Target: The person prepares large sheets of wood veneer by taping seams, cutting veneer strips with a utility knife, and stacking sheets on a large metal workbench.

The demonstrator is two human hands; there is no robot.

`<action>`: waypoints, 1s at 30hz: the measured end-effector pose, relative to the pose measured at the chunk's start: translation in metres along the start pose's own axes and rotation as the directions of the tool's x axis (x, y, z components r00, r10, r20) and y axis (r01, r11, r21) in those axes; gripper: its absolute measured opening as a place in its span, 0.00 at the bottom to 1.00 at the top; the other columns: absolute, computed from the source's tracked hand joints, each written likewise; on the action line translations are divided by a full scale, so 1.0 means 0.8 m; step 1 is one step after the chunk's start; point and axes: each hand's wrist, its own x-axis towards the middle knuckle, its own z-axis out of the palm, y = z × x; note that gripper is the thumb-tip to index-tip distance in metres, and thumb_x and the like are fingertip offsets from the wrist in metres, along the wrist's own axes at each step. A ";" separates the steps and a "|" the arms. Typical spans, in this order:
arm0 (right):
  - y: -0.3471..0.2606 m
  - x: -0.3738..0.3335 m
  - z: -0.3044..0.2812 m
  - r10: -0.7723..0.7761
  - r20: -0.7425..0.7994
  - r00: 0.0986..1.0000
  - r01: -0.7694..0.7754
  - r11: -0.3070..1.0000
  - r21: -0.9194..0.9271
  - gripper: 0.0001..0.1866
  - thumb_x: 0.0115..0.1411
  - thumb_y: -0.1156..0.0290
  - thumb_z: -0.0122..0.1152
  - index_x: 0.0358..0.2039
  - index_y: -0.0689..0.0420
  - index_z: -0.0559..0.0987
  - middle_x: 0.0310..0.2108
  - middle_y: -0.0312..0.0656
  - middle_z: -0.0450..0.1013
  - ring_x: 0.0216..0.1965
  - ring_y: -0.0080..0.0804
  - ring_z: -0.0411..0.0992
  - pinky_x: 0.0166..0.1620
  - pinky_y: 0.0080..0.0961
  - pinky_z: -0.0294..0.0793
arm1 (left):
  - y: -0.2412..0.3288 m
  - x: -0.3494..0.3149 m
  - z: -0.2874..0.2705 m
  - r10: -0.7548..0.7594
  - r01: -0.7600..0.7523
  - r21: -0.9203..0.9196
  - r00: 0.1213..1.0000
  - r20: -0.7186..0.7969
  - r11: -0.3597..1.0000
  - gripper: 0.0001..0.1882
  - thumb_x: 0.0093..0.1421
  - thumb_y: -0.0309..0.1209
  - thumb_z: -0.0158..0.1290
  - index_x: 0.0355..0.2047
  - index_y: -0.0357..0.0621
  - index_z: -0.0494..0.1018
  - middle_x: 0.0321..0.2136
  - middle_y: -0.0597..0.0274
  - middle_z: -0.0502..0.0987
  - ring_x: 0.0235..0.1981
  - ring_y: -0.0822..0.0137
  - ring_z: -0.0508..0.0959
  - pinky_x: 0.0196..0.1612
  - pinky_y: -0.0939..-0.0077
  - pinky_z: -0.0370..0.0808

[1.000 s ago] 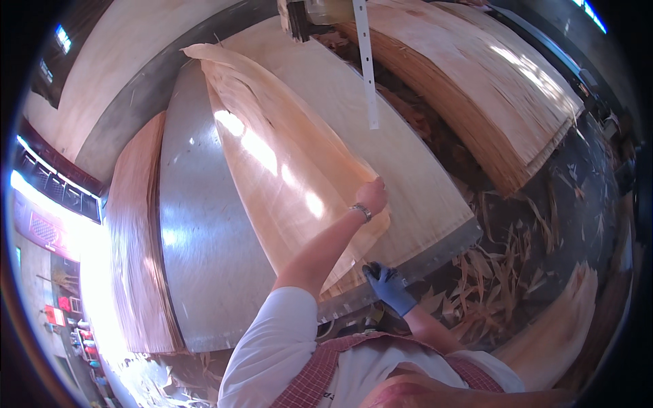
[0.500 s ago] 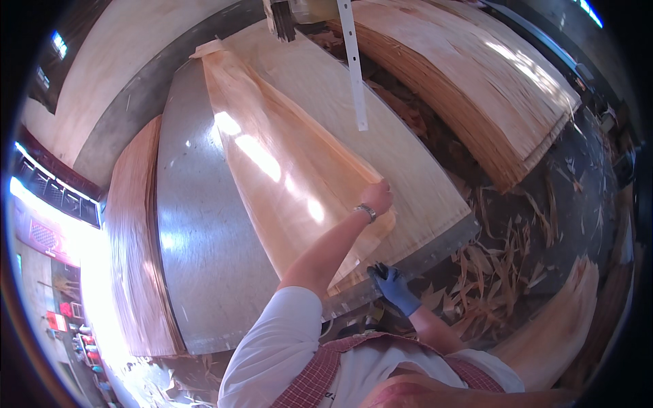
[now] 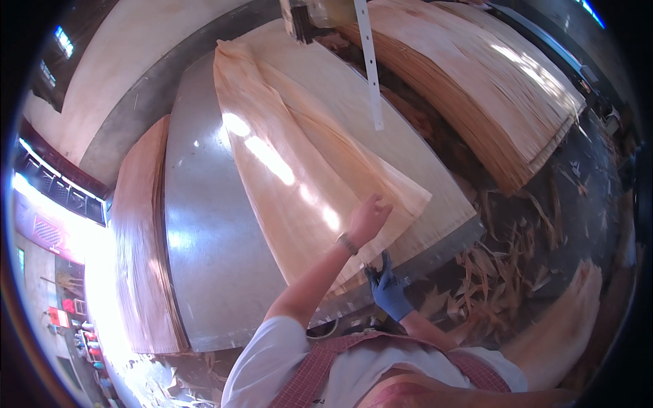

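Observation:
A thin, pale orange wood veneer sheet (image 3: 299, 170) lies lengthwise over a lighter veneer sheet (image 3: 340, 88) on the metal-topped table (image 3: 204, 224). Its right side is rippled and folded toward the far end. My bare left hand (image 3: 371, 219), with a watch on the wrist, is above the near part of the orange sheet, fingers loosely curled and gripping nothing visible. At the table's near edge, my right hand (image 3: 389, 289) in a blue and dark glove has its thumb and fingers apart beside the sheet's near end. Whether its fingertips touch the veneer is unclear.
A thick veneer stack (image 3: 469, 88) stands at the right, and another stack (image 3: 139, 238) along the table's left side. A perforated white strip (image 3: 371, 68) hangs over the far right part. Torn veneer scraps (image 3: 490, 285) litter the floor at the near right.
My left hand has let go of the orange sheet's right edge and moved slightly left and nearer. That edge has spread out to the right. My right hand's fingers have parted.

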 end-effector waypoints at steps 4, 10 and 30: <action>0.013 -0.019 0.018 -0.066 -0.095 0.993 0.077 0.991 0.113 0.35 0.61 0.50 0.58 0.60 0.60 0.60 0.26 0.55 0.76 0.26 0.55 0.76 0.29 0.45 0.75 | -0.037 -0.081 -0.067 -0.066 0.057 -0.281 0.997 -0.026 0.958 0.22 0.60 0.40 0.56 0.52 0.42 0.71 0.33 0.52 0.81 0.34 0.60 0.83 0.37 0.68 0.78; -0.041 0.031 0.022 -0.012 0.139 0.990 -0.012 0.984 0.175 0.33 0.58 0.55 0.65 0.58 0.60 0.67 0.41 0.58 0.76 0.35 0.53 0.78 0.37 0.42 0.75 | -0.129 -0.184 -0.112 -0.268 0.228 -0.366 0.961 -0.064 0.902 0.18 0.61 0.35 0.56 0.49 0.40 0.73 0.31 0.56 0.81 0.31 0.69 0.83 0.32 0.77 0.77; 0.188 0.257 -0.359 0.124 0.575 0.809 -0.585 0.267 0.766 0.12 0.62 0.53 0.60 0.37 0.46 0.75 0.15 0.29 0.65 0.10 0.16 0.59 0.13 0.16 0.56 | 0.142 -0.088 0.091 -0.175 0.167 -0.439 0.984 0.021 0.883 0.11 0.63 0.33 0.54 0.42 0.39 0.75 0.33 0.62 0.82 0.28 0.74 0.82 0.26 0.85 0.73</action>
